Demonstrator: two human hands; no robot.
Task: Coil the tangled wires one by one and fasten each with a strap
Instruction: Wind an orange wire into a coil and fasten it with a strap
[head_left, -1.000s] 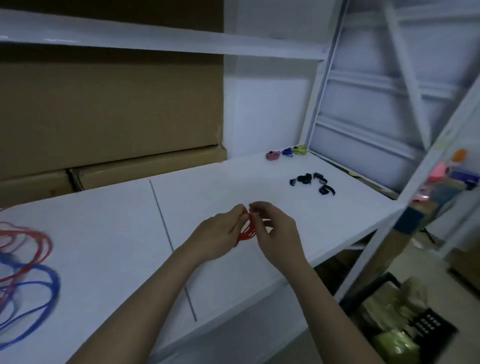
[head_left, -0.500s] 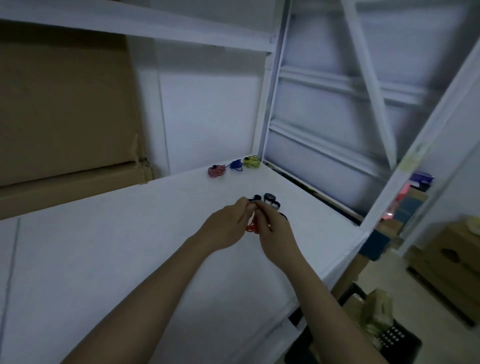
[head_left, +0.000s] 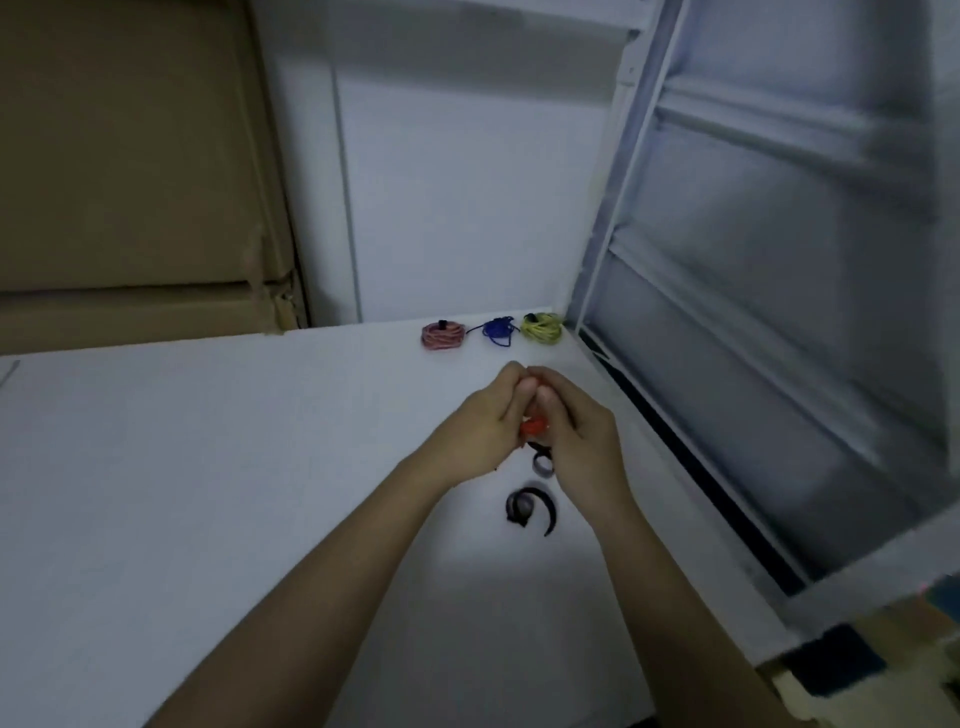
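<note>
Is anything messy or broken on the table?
Nothing looks broken. The blue coil at the back has a loose end sticking out, unlike the neat pink coil and yellow coil. Two black straps lie loose near the hands, which hold a red wire.

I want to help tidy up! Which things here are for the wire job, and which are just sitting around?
For the job:
red wire, held in the left hand and right hand
black straps on the table
done coils: pink, blue, yellow

Just sitting around:
cardboard boxes
white shelf frame
</note>
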